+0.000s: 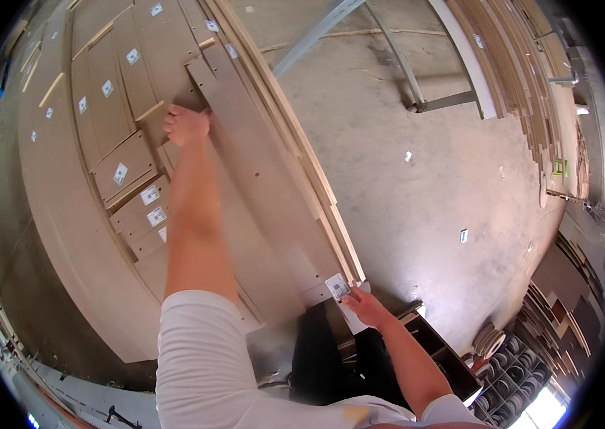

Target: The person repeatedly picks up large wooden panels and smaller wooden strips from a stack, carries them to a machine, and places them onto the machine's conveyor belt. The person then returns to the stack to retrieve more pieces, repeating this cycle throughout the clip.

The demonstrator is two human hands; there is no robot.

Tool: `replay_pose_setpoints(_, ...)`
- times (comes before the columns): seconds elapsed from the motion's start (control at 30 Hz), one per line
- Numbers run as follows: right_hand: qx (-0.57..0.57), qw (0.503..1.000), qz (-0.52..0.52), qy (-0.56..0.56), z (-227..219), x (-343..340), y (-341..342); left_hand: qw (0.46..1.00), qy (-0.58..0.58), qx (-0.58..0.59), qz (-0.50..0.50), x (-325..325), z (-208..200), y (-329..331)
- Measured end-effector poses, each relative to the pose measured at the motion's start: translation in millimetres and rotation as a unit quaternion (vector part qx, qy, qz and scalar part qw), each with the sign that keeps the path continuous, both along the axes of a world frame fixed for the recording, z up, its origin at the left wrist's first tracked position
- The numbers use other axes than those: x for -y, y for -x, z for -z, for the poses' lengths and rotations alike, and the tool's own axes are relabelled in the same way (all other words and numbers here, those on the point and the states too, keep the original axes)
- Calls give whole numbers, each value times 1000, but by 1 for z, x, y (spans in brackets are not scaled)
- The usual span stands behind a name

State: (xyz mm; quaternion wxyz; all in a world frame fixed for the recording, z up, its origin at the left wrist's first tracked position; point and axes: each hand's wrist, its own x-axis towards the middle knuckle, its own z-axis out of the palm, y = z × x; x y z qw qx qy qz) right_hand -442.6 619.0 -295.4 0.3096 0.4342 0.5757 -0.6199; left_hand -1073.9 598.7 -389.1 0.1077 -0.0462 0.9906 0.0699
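My left hand (188, 125) is stretched far forward, its fingers curled at the left edge of a long brown panel (257, 174). What lies inside those fingers is partly hidden. At the near right corner of the long panel, my right hand (365, 307) grips the end, thumb on top beside a white label (337, 287). The panel has small drilled holes and lies over a stack of similar boards. Left of it are shorter brown panels (122, 166), several with white labels, lying in rows on the stack.
Pale board edges (316, 186) line the stack's right side. Beyond the concrete floor (402, 193) stand a metal frame (399, 61) and another board stack (506, 64). Edge-banding rolls (513, 379) sit in a rack at lower right, near a dark open box (438, 350).
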Motion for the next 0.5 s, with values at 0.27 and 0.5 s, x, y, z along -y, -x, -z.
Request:
replay_pose_setpoints(0.27, 22, 994, -72, -80, -26, -17, 24, 996, -89, -12, 17, 42, -44, 2)
replay_pose_setpoints(0.5, -17, 995, 86, 43, -20, 3, 20, 965, -247, -17, 81, 109, -96, -194)
